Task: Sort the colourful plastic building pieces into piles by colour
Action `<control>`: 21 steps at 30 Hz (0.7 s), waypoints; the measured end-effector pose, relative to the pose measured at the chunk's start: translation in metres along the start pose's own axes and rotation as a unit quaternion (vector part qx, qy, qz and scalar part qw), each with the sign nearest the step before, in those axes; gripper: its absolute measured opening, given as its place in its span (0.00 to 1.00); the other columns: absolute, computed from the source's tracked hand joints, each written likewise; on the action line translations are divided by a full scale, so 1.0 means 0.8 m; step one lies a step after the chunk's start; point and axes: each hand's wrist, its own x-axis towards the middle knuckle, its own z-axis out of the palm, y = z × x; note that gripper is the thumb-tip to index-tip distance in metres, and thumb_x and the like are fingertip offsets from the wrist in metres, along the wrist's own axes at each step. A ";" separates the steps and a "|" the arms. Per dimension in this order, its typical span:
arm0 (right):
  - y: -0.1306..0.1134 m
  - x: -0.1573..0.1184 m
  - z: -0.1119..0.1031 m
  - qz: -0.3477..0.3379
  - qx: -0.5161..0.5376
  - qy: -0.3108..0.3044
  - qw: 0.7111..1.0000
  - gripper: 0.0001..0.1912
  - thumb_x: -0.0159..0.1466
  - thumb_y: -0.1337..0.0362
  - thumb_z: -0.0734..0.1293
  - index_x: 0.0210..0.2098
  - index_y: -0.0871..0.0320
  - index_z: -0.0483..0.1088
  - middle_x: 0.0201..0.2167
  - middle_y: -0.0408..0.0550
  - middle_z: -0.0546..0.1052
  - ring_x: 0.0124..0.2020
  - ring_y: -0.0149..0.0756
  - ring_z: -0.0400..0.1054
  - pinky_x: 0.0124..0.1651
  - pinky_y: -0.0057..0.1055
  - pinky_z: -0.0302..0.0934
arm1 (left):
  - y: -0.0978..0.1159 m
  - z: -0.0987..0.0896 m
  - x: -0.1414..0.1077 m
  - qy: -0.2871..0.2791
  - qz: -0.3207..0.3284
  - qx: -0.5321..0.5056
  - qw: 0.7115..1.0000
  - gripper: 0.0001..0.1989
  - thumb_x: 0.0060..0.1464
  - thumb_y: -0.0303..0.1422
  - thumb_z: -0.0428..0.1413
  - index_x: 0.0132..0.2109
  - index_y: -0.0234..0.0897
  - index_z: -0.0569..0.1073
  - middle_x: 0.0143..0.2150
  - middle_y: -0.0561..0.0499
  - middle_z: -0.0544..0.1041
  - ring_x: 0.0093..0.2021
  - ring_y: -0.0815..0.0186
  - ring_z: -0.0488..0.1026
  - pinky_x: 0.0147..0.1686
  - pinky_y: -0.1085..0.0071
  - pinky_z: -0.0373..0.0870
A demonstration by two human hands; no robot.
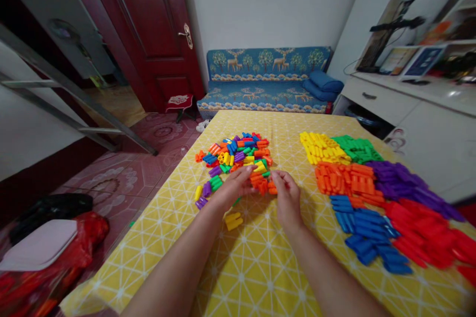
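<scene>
A mixed heap of plastic tube-shaped building blocks [238, 151] in several colours lies on the table ahead of me. My left hand [240, 183] curls at its near right edge, closed around orange blocks [257, 179]. A yellow block [261, 167] is close to the left fingertips. Facing it, my right hand [288, 195] pinches an orange block [272, 188] between thumb and fingers. The undersides of both hands are hidden. A yellow block [233, 221] lies apart, just below my left wrist.
Colour-sorted piles spread over the table's right side: yellow [322, 147], green [355, 148], orange [345, 178], purple [405, 183], blue [368, 233] and red [424, 233]. A patterned sofa [260, 90] stands beyond the yellow tablecloth [256, 277]. Bags with a pale lid [40, 245] are at left.
</scene>
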 end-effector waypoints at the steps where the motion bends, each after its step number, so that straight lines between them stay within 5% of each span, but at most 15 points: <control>1: 0.000 0.001 0.000 0.007 0.019 -0.001 1.000 0.17 0.60 0.49 0.67 0.36 0.58 0.70 0.31 0.44 0.74 0.31 0.32 0.67 0.34 0.28 0.63 | 0.000 0.003 -0.003 -0.033 -0.022 -0.023 0.999 0.23 0.56 0.46 0.60 0.52 0.34 0.75 0.49 0.39 0.78 0.44 0.60 0.78 0.38 0.68 0.77; 5: 0.000 -0.001 0.002 0.030 0.019 -0.051 0.998 0.20 0.59 0.47 0.68 0.40 0.58 0.72 0.35 0.46 0.77 0.34 0.34 0.70 0.36 0.29 0.65 | 0.003 0.013 -0.013 -0.099 -0.044 -0.078 0.991 0.24 0.56 0.46 0.60 0.54 0.36 0.73 0.52 0.39 0.77 0.47 0.57 0.77 0.46 0.59 0.77; 12: -0.001 -0.001 0.006 0.025 0.037 -0.072 0.996 0.21 0.58 0.51 0.70 0.46 0.58 0.71 0.44 0.51 0.77 0.44 0.39 0.72 0.45 0.35 0.67 | -0.004 0.015 -0.008 -0.018 -0.012 -0.102 0.995 0.26 0.40 0.24 0.69 0.49 0.35 0.73 0.42 0.47 0.78 0.40 0.63 0.78 0.47 0.60 0.77; 21: 0.009 -0.009 0.011 -0.116 -0.008 -0.133 0.984 0.15 0.61 0.64 0.68 0.49 0.55 0.74 0.61 0.53 0.67 0.62 0.41 0.62 0.60 0.40 0.63 | -0.005 0.009 0.000 0.032 0.039 -0.127 0.991 0.18 0.41 0.28 0.68 0.42 0.34 0.76 0.40 0.49 0.80 0.37 0.66 0.78 0.39 0.70 0.77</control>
